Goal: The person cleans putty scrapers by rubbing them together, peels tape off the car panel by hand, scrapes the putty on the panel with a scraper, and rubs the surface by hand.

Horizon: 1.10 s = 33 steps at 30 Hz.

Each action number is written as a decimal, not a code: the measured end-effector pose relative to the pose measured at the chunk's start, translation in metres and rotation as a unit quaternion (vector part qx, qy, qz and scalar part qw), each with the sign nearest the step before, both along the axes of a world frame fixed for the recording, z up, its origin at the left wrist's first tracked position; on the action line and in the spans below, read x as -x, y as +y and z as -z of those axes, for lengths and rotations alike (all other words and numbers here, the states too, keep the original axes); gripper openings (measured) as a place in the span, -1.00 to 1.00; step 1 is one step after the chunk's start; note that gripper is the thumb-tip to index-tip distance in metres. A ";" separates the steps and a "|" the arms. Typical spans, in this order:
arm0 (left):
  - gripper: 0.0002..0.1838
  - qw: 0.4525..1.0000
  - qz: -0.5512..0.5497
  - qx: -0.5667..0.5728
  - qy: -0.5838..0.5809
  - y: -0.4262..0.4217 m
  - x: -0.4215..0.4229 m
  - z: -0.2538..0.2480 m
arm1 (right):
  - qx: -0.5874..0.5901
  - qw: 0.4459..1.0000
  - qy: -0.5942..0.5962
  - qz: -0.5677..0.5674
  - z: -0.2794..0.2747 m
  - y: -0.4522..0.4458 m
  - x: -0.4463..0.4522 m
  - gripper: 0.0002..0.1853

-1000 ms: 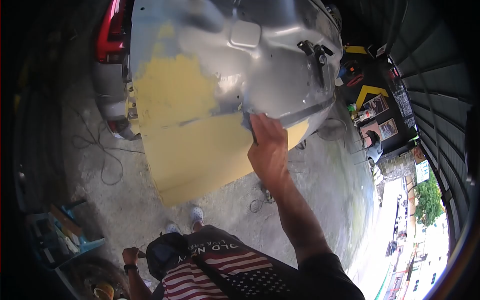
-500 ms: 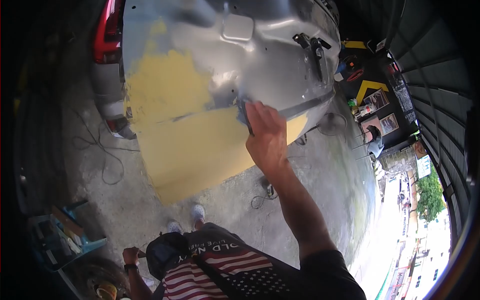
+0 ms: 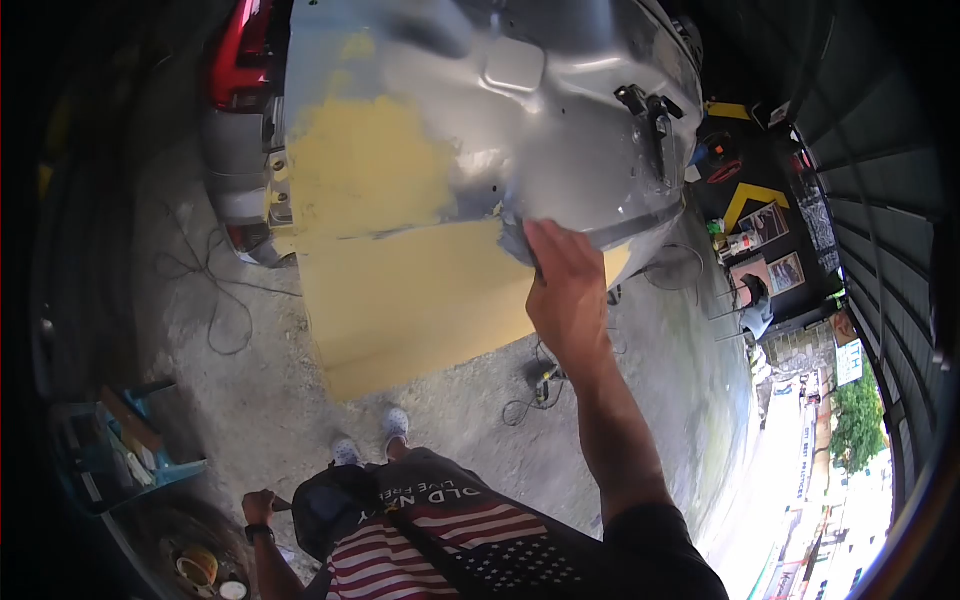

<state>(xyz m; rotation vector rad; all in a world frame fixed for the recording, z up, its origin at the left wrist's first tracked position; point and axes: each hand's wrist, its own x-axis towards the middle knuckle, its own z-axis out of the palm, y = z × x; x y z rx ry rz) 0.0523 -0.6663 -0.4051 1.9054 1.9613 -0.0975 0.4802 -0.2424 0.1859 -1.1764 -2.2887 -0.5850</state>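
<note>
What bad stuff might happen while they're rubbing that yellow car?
The dark flat tool in the right hand might dig in and leave a groove in the yellow coating beside it. The bare fingers are right by the panel, so they could get scraped if the hand slips. And a cable lies looped on the floor, so a step that way could trip someone.

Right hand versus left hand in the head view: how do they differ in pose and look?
The right hand is out at the car panel; the left hand is low, beside the shirt. The right hand grips a dark thin tool; whether the left hand holds anything is unclear. The left hand has a dark band at its wrist; the right hand shows none. Both hands are bare, with fingers curled.
</note>
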 end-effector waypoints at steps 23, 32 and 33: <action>-0.84 0.997 0.071 0.025 0.035 -0.013 -0.005 0.026 | 0.084 0.996 -0.010 0.001 0.010 -0.015 0.008 -0.45; -0.88 0.992 0.079 0.097 0.016 0.018 -0.014 -0.003 | 0.084 0.996 -0.019 0.019 0.012 -0.020 0.009 -0.51; -0.87 0.990 0.082 0.114 0.011 0.020 -0.011 -0.002 | 0.080 0.997 -0.018 0.017 0.011 -0.021 0.011 -0.51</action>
